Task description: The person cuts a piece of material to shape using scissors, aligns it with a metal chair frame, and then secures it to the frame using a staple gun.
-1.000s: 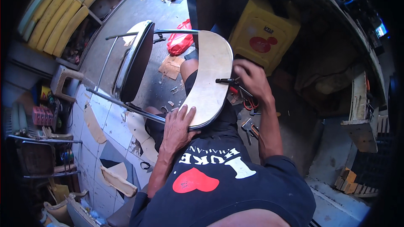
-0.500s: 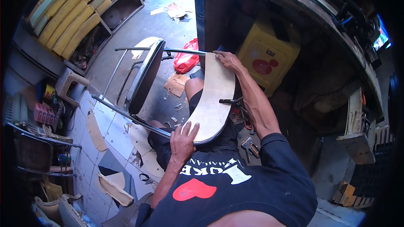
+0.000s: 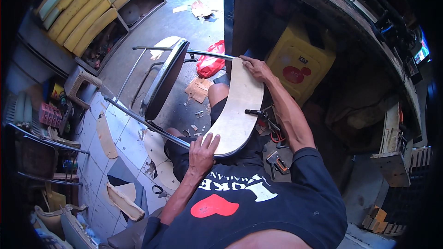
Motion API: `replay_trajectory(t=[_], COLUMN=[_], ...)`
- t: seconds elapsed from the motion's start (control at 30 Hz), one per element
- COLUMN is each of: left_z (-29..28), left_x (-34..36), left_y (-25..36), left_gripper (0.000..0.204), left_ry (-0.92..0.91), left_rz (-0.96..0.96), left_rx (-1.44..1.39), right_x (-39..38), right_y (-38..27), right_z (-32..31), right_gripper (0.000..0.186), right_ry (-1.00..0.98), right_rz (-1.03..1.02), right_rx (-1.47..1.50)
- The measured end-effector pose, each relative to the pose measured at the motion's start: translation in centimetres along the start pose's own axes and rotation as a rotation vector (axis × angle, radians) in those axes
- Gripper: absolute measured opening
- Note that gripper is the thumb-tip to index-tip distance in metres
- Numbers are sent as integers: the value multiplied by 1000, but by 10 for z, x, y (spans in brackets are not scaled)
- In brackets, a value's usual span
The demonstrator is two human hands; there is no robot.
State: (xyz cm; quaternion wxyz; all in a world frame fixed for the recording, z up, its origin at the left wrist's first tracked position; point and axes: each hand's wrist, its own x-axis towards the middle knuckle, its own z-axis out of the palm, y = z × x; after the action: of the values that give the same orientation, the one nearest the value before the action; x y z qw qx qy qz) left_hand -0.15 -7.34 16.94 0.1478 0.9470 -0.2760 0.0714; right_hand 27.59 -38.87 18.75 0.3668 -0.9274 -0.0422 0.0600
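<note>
A metal-framed chair (image 3: 161, 131) lies tipped across my lap, its dark seat pad (image 3: 167, 80) standing on edge toward the left. Against the backrest end of the frame sits a curved, pale plywood panel (image 3: 240, 101). A black clamp (image 3: 254, 111) grips the panel's outer edge near its middle. My left hand (image 3: 201, 156) holds the near end of the panel where it meets the tube, fingers over the face and thumb out of sight. At the far end, my right hand (image 3: 257, 69) is wrapped over the panel's corner by the other tube.
A staple gun (image 3: 278, 163) and orange-handled scissors (image 3: 277, 136) lie right of my lap. Plywood offcuts (image 3: 107, 138) and scraps litter the tiles at left. A red plastic bag (image 3: 211, 59) lies beyond the chair. A yellow container (image 3: 300, 62) stands under the workbench (image 3: 369, 23).
The whole view has shifted slightly, so chair and panel appear a little farther right. Both hands keep their places on the panel, and the clamp stays on its edge.
</note>
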Motion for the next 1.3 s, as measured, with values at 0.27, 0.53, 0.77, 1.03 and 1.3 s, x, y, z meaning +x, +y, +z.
replay_trajectory(t=[0.27,0.53,0.77,1.03,1.3], left_z=[-40,27,33,5,-8], left_x=[-12,-38,-41,-16,9], left_y=[-27,-75,-91,-48,5], left_gripper=[68,38,37,29,30], left_ry=[320,716,484,487,58], left_rz=[-328,-1395,-1132,-867,-510], left_rx=[-367,-1727,-2009,-2339,-2594], right_x=[-42,-41,-14,8,12], right_y=[20,23,-35,-117,-175], right_z=[-4,-5,-26,-109,-192], right_gripper=[77,75,68,74,75], right_ry=[131,244,244,312,216], right_rz=[216,331,256,109,78], right_rx=[299,368,325,220,-93])
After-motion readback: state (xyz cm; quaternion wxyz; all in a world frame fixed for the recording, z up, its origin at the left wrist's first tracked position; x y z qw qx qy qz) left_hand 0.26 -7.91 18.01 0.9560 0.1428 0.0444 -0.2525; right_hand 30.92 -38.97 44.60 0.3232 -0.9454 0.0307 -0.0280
